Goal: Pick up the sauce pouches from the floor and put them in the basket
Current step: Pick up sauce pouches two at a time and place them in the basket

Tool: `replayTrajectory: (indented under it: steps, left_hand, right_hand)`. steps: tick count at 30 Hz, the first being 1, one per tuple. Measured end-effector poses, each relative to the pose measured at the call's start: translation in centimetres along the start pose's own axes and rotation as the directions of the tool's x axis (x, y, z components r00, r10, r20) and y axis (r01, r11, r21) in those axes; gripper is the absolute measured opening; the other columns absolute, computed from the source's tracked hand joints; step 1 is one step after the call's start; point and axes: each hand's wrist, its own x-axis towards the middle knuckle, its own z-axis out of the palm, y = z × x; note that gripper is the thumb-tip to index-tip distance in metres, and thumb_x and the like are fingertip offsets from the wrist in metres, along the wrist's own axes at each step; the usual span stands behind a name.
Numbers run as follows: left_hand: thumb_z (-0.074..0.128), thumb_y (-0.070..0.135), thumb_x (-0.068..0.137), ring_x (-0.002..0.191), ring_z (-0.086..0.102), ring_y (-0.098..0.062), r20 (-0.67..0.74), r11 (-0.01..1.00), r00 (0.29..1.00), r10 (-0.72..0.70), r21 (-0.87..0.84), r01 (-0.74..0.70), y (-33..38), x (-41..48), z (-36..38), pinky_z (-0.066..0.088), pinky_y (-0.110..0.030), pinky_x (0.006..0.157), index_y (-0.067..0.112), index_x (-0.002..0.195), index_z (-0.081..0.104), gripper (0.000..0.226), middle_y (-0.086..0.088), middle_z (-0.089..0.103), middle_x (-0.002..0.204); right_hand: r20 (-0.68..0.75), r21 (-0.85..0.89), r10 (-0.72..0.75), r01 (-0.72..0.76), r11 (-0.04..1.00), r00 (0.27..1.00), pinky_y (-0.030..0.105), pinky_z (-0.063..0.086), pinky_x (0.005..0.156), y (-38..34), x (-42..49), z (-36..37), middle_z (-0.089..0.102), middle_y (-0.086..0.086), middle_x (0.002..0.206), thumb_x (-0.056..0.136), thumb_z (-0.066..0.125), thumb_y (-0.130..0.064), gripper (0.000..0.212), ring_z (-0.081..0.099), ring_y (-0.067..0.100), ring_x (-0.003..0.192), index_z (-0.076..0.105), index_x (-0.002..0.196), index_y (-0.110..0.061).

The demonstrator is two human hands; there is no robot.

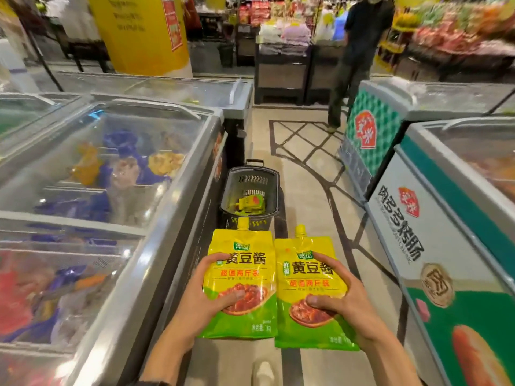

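L hand (207, 295) grips one yellow sauce pouch (241, 285), R hand (341, 303) grips another pouch (309, 291), side by side, spouts up. Basket (252, 176) sits on floor (306, 174) just ahead w/ pouches already inside.

Glass-topped chest freezer (106, 174), left of the hands. Branded freezer (446, 246), right. Yellow pillar (142, 32) and bystander (359, 51), far ahead.

Supermarket aisle, pale tiled floor (303, 174) with dark lines, glass-topped freezers (106, 168) on both sides, yellow pillar (142, 32) behind, bright lighting
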Motion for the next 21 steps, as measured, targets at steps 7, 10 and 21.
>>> replayTrajectory:
  steps: [7,10,21]
  left_hand:
    - [0.094,0.026,0.057,0.110,0.068,-0.022,-0.018,0.995,0.998,-0.066,-0.071,0.065,-0.1,15.2,-0.9,0.060,-0.029,0.076,0.026,0.122,0.058,0.075,-0.002,0.066,0.124]
    - [0.091,0.033,0.051,0.108,0.069,-0.025,-0.050,0.991,0.994,-0.099,-0.090,0.094,-0.1,20.7,-2.1,0.061,-0.036,0.079,0.035,0.118,0.061,0.073,-0.003,0.067,0.123]
    - [0.090,0.011,0.062,0.105,0.069,-0.014,-0.048,0.977,0.982,-0.182,-0.124,0.175,-4.1,44.1,-6.9,0.058,-0.023,0.071,0.035,0.113,0.063,0.063,0.010,0.070,0.117]
  right_hand:
    - [0.026,0.020,0.055,-0.056,0.998,0.998,0.026,0.058,0.068,-1.7,16.6,-0.7,0.064,-0.001,0.128,0.060,0.082,0.012,0.080,0.071,0.011,0.097,0.062,0.130,-0.022]
    - [0.055,0.029,0.091,-0.092,0.995,0.994,0.027,0.058,0.071,-2.4,22.8,-0.5,0.068,0.000,0.124,0.061,0.081,0.012,0.079,0.072,0.016,0.100,0.062,0.129,-0.024]
    - [-0.016,0.032,0.198,-0.198,0.980,0.980,0.029,0.059,0.071,-2.1,45.9,1.9,0.072,-0.005,0.115,0.062,0.082,0.010,0.077,0.072,0.019,0.099,0.063,0.127,-0.027]
